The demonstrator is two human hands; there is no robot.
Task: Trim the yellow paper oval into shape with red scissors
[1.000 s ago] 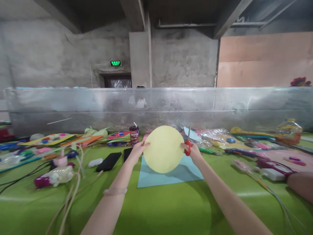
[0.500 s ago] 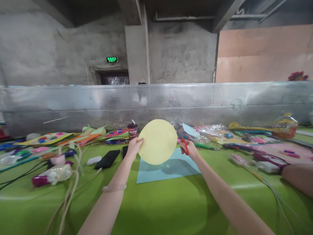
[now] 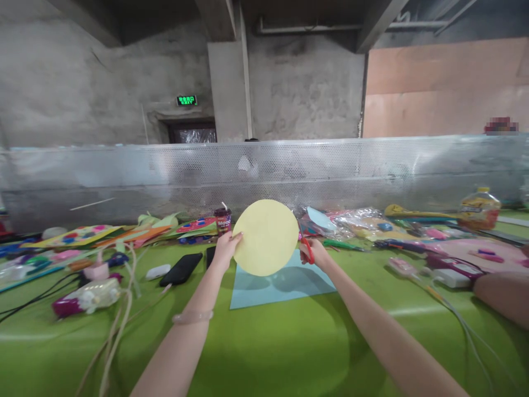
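Observation:
My left hand (image 3: 226, 248) pinches the left edge of a round pale-yellow paper (image 3: 265, 238), thumb on the front face. The paper is held up, facing me, above a light-blue sheet (image 3: 285, 284) that lies on the green table. In my right hand (image 3: 316, 252) is a pair of scissors (image 3: 306, 248) with red handles, fingers wrapped through them. The blades point upward at the right edge of the round paper; whether they touch it I cannot tell.
A black phone (image 3: 181, 269) and a white case (image 3: 158, 272) lie left of my left arm. Behind stands a dark drink cup (image 3: 223, 220) with a straw. Farther right are a juice bottle (image 3: 480, 209) and another person's arm (image 3: 502, 298). A perforated metal screen (image 3: 273, 171) closes the back.
The scissors have tilted, their blades now leaning toward the round paper, and my right hand has shifted slightly left. My left hand keeps its hold. The view has moved a little.

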